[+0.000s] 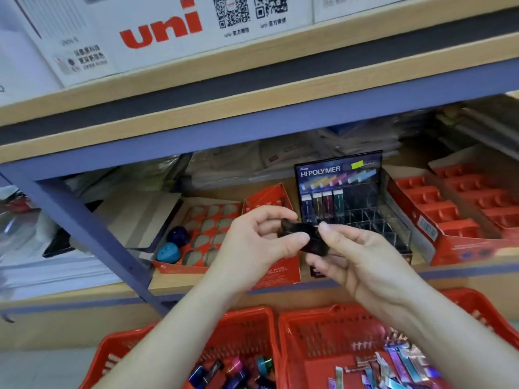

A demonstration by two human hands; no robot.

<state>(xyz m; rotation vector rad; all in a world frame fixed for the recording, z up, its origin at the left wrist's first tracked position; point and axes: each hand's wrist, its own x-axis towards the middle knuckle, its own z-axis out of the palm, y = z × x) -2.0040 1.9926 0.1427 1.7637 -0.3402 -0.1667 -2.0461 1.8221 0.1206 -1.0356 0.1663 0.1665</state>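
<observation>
A small dark, glossy object (pixel 302 234) is held in front of a shop shelf between both hands. My left hand (pixel 258 245) pinches its left end with thumb below and fingers curled over the top. My right hand (pixel 356 254) pinches its right end between thumb and fingertips. Right behind the object stands a black HI-POLYMER display case (pixel 339 192) with a few slim packs in its left slots and clear dividers on the right.
A red tray (pixel 224 209) with round holes holds a teal item (pixel 168 252) and a dark blue item (pixel 178 235). Red cardboard trays (pixel 438 220) sit at the right. Below stand two red baskets: the left one (pixel 238 327) with colourful small items, the right one (pixel 323 329) with slim packets.
</observation>
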